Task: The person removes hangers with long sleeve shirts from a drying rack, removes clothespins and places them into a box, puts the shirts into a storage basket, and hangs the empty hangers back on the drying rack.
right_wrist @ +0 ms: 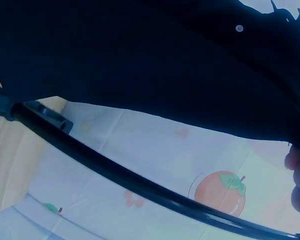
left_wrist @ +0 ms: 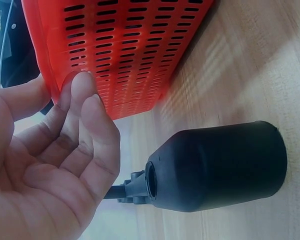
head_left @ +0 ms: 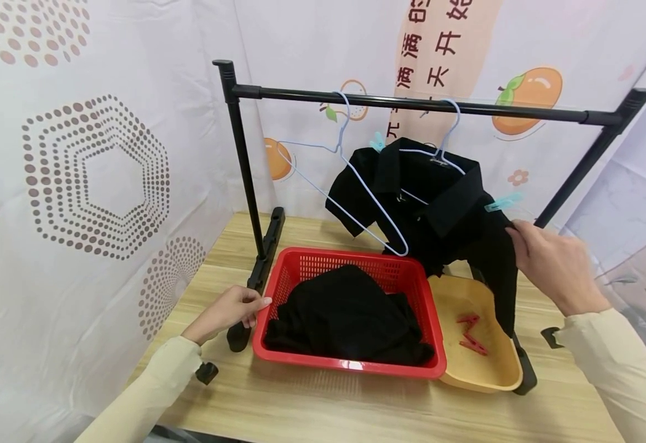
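At the left rim of the red basket (head_left: 350,367), my left hand (head_left: 232,312) pinches the edge between thumb and fingers, as the left wrist view also shows. Black cloth (head_left: 350,314) lies heaped inside that basket. A black collared shirt (head_left: 445,203) hangs on a light blue hanger (head_left: 452,126), with a turquoise clothespin (head_left: 502,202) at its right shoulder and another clothespin (head_left: 377,141) at its left. My right hand (head_left: 555,261) grips the shirt's sleeve on the right side. In the right wrist view the black cloth (right_wrist: 140,60) stretches away from the fingertips.
A bare blue hanger (head_left: 364,178) hangs from the black rack's bar (head_left: 301,95), in front of the shirt's left side. Beside the basket, a yellow bin (head_left: 486,384) holds red clothespins (head_left: 471,341). The rack's feet (head_left: 239,337) stand on the wooden table (head_left: 301,409).
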Action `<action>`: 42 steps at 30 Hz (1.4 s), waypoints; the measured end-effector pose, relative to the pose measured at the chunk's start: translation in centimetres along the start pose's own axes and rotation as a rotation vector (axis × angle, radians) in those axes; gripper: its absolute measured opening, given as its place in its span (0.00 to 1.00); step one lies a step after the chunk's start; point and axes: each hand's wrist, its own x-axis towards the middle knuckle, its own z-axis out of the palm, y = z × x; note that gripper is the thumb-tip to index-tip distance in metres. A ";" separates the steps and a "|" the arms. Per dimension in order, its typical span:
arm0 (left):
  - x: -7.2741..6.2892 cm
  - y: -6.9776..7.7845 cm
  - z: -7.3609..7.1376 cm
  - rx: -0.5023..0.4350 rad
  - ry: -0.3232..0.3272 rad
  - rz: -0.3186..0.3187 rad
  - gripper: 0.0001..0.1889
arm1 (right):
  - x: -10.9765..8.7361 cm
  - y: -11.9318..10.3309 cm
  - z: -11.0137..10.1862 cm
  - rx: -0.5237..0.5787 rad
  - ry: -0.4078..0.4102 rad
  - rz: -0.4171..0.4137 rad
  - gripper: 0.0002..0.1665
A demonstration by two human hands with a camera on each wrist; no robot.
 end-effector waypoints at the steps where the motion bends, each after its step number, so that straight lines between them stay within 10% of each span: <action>1: 0.0 -0.1 0.0 -0.001 0.001 0.000 0.18 | 0.1 -0.1 0.1 0.003 0.004 -0.009 0.17; 16: 0.0 0.0 0.3 -0.015 -0.011 0.046 0.19 | 1.5 -1.1 0.6 0.040 0.051 -0.046 0.19; 29: 0.4 -0.2 0.1 -0.045 -0.010 0.056 0.18 | 1.5 -1.8 -1.4 0.064 0.275 0.139 0.22; 42: 0.2 -0.6 0.0 -0.049 -0.007 0.046 0.18 | -2.3 -2.2 -2.0 0.113 0.171 0.144 0.33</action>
